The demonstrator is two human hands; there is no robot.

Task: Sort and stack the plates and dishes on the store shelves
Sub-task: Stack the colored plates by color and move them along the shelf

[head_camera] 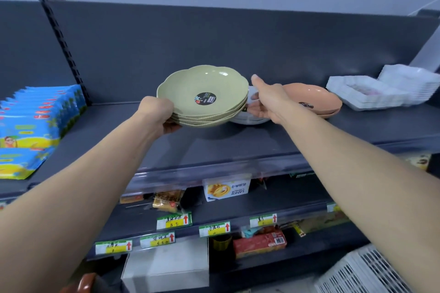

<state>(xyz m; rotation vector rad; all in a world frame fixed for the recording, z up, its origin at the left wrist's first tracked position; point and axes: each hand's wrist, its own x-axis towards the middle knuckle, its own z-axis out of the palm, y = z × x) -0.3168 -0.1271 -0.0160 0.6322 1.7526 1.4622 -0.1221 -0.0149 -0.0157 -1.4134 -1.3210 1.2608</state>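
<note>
Left hand (158, 112) grips the green plates (202, 95) above the shelf (190, 145); right hand (264, 102), open, touches them at 3 o'clock, before a white bowl (250, 120). Pink dishes (314, 100) beyond.

Place: a shop aisle is showing, goods sitting out for sale.
Landmark: a dark metal top shelf (214, 143) is running across a slotted upright.
Below it: yellow-and-green price tags (174, 221) with red arrows are hanging along the lower shelf edges.
Left on it: blue packets (35, 123) are standing in a row.
Right on it: white trays (366, 93) are sitting stacked.
</note>
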